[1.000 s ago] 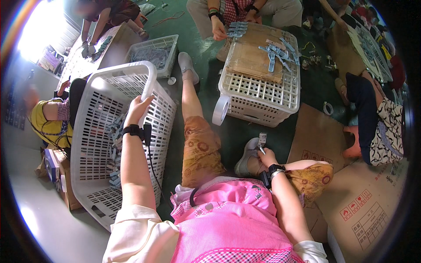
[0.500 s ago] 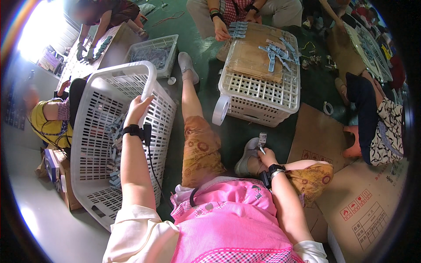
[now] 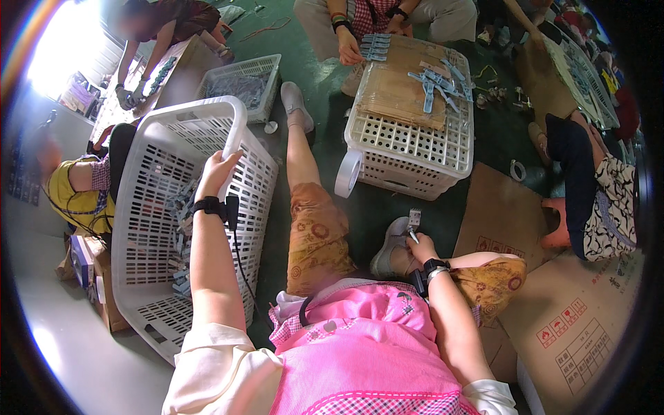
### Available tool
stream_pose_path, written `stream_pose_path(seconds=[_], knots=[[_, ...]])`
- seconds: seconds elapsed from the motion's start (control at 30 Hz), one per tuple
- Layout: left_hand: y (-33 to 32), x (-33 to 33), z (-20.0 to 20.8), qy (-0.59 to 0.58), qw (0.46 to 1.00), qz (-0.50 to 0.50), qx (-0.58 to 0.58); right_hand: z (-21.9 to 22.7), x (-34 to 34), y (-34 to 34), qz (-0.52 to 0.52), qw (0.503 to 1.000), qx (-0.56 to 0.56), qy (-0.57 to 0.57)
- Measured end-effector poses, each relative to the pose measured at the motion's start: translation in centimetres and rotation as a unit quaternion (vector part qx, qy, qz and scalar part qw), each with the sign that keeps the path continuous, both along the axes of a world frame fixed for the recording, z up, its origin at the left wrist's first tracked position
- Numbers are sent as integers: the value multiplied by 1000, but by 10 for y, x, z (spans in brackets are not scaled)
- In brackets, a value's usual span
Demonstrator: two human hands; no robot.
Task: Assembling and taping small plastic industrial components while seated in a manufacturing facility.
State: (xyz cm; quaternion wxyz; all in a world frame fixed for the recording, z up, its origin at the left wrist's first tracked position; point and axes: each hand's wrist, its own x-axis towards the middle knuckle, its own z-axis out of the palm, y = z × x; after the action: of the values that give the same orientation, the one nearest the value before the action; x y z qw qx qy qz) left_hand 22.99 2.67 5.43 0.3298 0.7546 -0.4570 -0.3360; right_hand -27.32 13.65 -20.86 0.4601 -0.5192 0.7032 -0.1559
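My left hand [image 3: 220,171] grips the rim of a tall white plastic basket [image 3: 238,114], its fingers bent over the edge. Grey-blue plastic pieces [image 3: 181,221] lie inside the basket, partly hidden by my left forearm. Beside my shoe, my right hand [image 3: 423,247] is closed around the pale handle of a small tool with a flat, light metallic head [image 3: 414,218]; its exact kind is too small to make out. The tool's head points up and away from me.
Ahead, blue clips [image 3: 430,86] lie on cardboard [image 3: 398,76] over an upturned white basket [image 3: 408,149], where another person's hand works. A tape roll [image 3: 348,173] leans at its corner. Cardboard sheets [image 3: 574,311] cover the right floor. A lower crate [image 3: 270,69] stands behind my basket.
My two hands stay where they were. At the far left, a co-worker's gloved hands have shifted slightly nearer along their board.
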Motion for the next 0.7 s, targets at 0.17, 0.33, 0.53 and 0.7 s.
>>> stream_pose_path(seconds=[0.17,0.33,0.53,0.7], knots=[[0,-1,0,8,1000,-1,-2,-1,-1,0,2,1000,-3,2],[1,-2,1,16,1000,-2,-5,-1,-1,-1,6,1000,2,3],[0,2,0,-2,1000,-6,3,0,0,0,4,1000,3,3],[-1,-1,-1,-7,1000,11,-10,-9,-1,2,27,996,-61,63]])
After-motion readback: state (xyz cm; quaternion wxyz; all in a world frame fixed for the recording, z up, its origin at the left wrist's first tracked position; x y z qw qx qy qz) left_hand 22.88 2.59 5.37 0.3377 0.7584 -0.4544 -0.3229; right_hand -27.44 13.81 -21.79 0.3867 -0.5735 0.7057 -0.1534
